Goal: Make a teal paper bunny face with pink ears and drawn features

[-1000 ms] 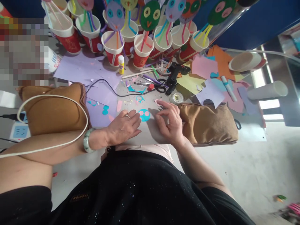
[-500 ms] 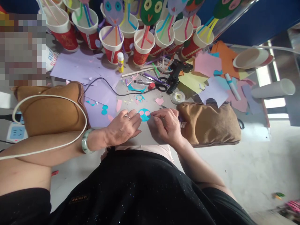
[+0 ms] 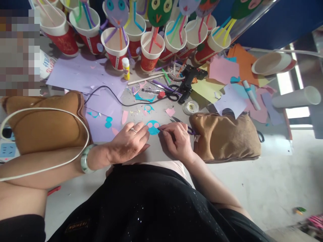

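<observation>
Flanking the flat, round, light-blue paper disc (image 3: 153,131) are two plump brown fabric pouches, one left (image 3: 47,131), one right (image 3: 229,137). Smaller, the left hand (image 3: 130,139) rests palm down at the disc's left edge, fingers bent together; whether they grip anything is hidden. The right hand (image 3: 178,137), a second ago reaching beyond the disc, has come back to its right edge, thumb and forefinger drawn close; I cannot tell if something tiny sits between them. That shift bares dark-bladed, purple-handled scissors (image 3: 178,119) right of the disc and a pale pink paper scrap (image 3: 170,112) beyond it. Two small pink paper ovals (image 3: 156,125) lie on the disc, where the work now seems centred.
</observation>
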Motion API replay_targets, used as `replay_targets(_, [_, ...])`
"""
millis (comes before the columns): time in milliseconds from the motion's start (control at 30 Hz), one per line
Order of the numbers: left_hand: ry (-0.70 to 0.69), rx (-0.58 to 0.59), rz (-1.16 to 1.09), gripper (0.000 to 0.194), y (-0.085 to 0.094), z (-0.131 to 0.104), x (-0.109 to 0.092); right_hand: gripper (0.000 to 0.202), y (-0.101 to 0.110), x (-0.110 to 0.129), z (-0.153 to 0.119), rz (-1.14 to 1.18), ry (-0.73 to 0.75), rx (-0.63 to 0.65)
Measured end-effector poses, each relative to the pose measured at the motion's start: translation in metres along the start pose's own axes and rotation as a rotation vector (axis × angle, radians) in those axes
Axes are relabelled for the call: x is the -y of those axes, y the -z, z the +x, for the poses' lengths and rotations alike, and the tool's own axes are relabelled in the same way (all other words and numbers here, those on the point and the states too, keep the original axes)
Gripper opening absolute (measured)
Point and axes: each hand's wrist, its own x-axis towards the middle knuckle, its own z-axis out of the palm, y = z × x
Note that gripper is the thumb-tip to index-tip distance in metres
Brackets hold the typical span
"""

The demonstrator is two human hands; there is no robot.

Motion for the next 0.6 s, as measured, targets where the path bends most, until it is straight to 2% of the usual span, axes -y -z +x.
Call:
replay_targets(300, [0.012,-0.031,0.014,0.023,-0.0007,0.0012,-0.0017,0.010,-0.0008,-0.0009,-0.0009,0.026,0.030,-0.026])
replay_targets(467, [0.004,-0.017,0.012,0.020,-0.0010,0.0010,0.0000,0.009,0.0004,0.0001,0.0005,0.044,-0.037,-0.009])
replay_targets(600, [-0.001,-0.032,0.011,0.022,-0.0021,0.0008,0.0009,0.012,0.0042,0.0081,0.0053,0.096,-0.164,-0.005])
